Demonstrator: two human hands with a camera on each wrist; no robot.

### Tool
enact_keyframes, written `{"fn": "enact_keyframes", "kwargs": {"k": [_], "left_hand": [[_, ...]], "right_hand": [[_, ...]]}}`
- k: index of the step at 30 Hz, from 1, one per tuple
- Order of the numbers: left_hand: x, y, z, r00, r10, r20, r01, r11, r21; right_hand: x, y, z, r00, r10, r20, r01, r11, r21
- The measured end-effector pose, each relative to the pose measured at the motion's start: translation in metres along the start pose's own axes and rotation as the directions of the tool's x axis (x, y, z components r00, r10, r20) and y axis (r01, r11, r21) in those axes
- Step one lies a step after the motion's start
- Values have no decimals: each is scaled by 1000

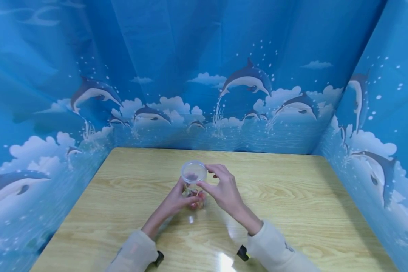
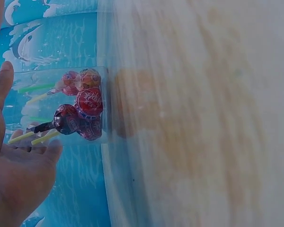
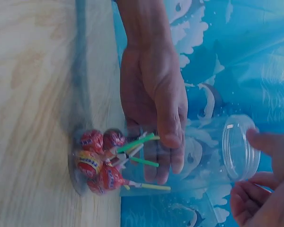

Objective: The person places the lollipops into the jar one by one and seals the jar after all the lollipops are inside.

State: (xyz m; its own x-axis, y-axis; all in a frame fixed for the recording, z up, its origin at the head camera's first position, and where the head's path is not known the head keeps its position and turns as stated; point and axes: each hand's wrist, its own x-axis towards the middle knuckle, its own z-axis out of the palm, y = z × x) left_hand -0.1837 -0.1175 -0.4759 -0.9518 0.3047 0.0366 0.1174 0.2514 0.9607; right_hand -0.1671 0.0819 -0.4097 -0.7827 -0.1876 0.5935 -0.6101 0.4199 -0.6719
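Note:
A clear plastic jar stands upright on the table, with several wrapped lollipops lying heads down at its bottom. Their green and yellow sticks point up. My left hand grips the jar's side, thumb and fingers around it; the left wrist view shows the red and dark wrappers through the wall. At the top, my right hand pinches the edge of a clear round lid between thumb and fingers. The lid sits over the jar's mouth; whether it is screwed tight cannot be told.
The wood-grain table reaches out on all sides of the jar. A blue curtain printed with dolphins and clouds encloses its back and sides. Near each sleeve cuff is a small black device.

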Motion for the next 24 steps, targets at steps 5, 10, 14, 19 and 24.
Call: {"fn": "enact_keyframes", "kwargs": {"k": [5, 10, 14, 19, 24], "left_hand": [[0, -1, -1, 1000, -14, -16, 14, 1000, 18], [-1, -2, 0, 1000, -12, -10, 13, 1000, 13], [0, -2, 0, 1000, 7, 3, -7, 1000, 1], [0, -1, 0, 1000, 13, 16, -13, 1000, -9], [0, -1, -1, 1000, 14, 26, -14, 1000, -12]], "right_hand": [[-8, -2, -1, 992, -67, -108, 68, 998, 6], [-7, 1, -5, 993, -40, -114, 48, 997, 66], [2, 7, -9, 998, 54, 10, -55, 987, 149], [17, 15, -14, 949, 157, 272, -216, 955, 201], [27, 26, -12, 908, 125, 400, -231, 945, 231]]}}
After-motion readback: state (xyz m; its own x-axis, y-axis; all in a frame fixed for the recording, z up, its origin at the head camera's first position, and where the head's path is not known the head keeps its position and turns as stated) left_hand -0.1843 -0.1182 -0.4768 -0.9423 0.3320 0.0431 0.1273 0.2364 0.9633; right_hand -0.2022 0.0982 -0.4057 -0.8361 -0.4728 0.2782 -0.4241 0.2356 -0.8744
